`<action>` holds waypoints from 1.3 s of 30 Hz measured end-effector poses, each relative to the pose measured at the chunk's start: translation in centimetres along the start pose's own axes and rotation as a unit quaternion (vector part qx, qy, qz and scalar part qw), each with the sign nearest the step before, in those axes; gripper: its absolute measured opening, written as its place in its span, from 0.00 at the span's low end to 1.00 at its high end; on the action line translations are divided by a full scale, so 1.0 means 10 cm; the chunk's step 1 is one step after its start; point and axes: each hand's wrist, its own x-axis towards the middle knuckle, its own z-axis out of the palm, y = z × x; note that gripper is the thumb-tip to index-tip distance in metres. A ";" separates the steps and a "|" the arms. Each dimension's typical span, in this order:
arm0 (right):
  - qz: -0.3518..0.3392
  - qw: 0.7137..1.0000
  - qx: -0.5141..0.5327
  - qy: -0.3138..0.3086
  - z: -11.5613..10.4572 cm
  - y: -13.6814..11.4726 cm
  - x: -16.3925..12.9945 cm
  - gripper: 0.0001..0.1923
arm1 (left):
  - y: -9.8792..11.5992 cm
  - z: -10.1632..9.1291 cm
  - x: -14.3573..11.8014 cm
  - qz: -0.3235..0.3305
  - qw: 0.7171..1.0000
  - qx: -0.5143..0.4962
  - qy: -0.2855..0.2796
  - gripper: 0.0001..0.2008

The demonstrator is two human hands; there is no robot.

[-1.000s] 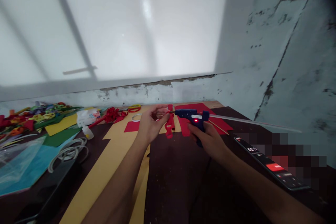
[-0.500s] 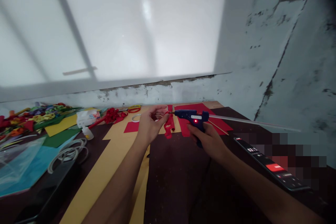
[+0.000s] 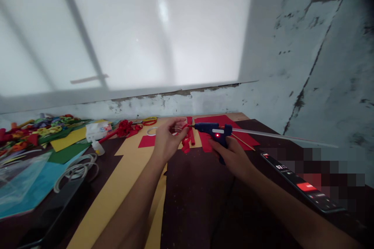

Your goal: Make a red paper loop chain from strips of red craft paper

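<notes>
My right hand is closed around the grip of a dark blue hot glue gun. A small red light glows on the gun's side, and a long clear glue stick juts from its back. My left hand pinches a curled red paper strip between thumb and fingers. The gun's nozzle meets the strip at the left fingertips; whether glue is coming out is too small to see. Beyond the strip lie a red rolled piece and sheets of red paper.
A phone lies at the right. To the left are a red paper flower, yellow-handled scissors, a small glue bottle, a coiled white cable, a black box-shaped object and heaped coloured paper pieces. A wall stands behind.
The red strip's loose end has shifted slightly left and curls more under my left fingers. The glue gun and both hands stay almost in place.
</notes>
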 end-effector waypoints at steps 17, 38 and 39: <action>0.012 0.966 -0.170 0.193 -0.29 -0.03 0.16 0.18 | 0.00 -0.17 0.10 -0.035 0.990 -0.094 0.100 0.21; -0.024 0.909 -0.373 -0.183 1.15 -0.02 -0.02 0.30 | 0.04 -0.23 0.11 -0.079 0.973 -0.185 0.111 0.22; -0.032 0.903 -0.390 -0.179 1.19 -0.05 -0.01 0.31 | 0.04 -0.22 0.11 -0.078 0.974 -0.183 0.108 0.22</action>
